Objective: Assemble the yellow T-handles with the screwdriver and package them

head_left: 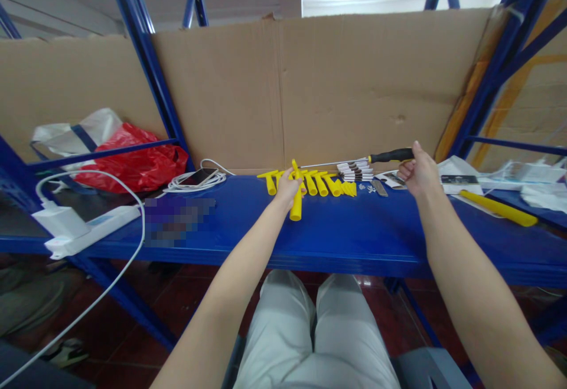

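My left hand (289,189) is closed around a yellow plastic handle (296,207), its round end pointing down toward me above the blue shelf. In my right hand (419,173) is the black-and-yellow grip of a long screwdriver (392,156). Its thin metal shaft runs left, and the tip reaches the top of the yellow handle; whether it touches a screw there is too small to tell. Behind my left hand lies a row of several similar yellow handles (322,185). To their right sit a stack of white-and-dark strips (355,170) and small metal bits (367,188).
A blue metal shelf (354,235) backed by cardboard (354,82) carries everything. On the left are a red bag (137,159), a coiled white cable (195,182) and a power strip (101,224). A yellow rod-shaped piece (500,208) and a small box (460,184) lie right.
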The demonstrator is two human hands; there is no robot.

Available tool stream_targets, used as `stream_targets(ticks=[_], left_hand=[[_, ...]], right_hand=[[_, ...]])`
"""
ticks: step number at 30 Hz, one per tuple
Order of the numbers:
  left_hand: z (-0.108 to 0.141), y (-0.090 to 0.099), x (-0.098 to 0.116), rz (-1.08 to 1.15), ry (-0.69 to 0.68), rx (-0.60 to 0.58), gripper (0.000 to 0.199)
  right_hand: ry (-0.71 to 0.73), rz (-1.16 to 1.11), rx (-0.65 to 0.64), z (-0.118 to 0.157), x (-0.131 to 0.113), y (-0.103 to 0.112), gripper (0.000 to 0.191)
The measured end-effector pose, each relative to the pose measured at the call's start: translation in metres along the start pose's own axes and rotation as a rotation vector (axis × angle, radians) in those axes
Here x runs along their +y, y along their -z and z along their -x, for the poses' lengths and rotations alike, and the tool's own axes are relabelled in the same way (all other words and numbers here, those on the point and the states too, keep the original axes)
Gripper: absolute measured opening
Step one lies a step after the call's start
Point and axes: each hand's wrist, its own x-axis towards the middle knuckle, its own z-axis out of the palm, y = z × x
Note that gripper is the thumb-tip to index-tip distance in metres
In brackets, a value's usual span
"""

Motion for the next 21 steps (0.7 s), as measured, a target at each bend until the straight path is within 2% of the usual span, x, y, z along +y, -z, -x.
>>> stream_targets(ticks=[4,10,17,21], left_hand=[[-0.001,0.0,0.0,-0.004,0.003,-0.004,0.063],[0.001,0.0,0.001,0.008,-0.003,-0.012,0.064],[0.003,-0.001,0.002,-0.006,-0.002,-0.006,0.063],[0.001,0.0,0.001,0.005,0.0,0.005,0.062]], right_hand=[[0.044,0.056,0.024,0.003,-0.002,-0.003,0.045],[0.077,0.008,0.003,0.005,-0.007,-0.005,0.04],[0.0,-0.061,-0.041,0.008,-0.012,-0.007,0.028],[0.022,-0.075,-0.085,0.009,-0.01,-0.006,0.035]])
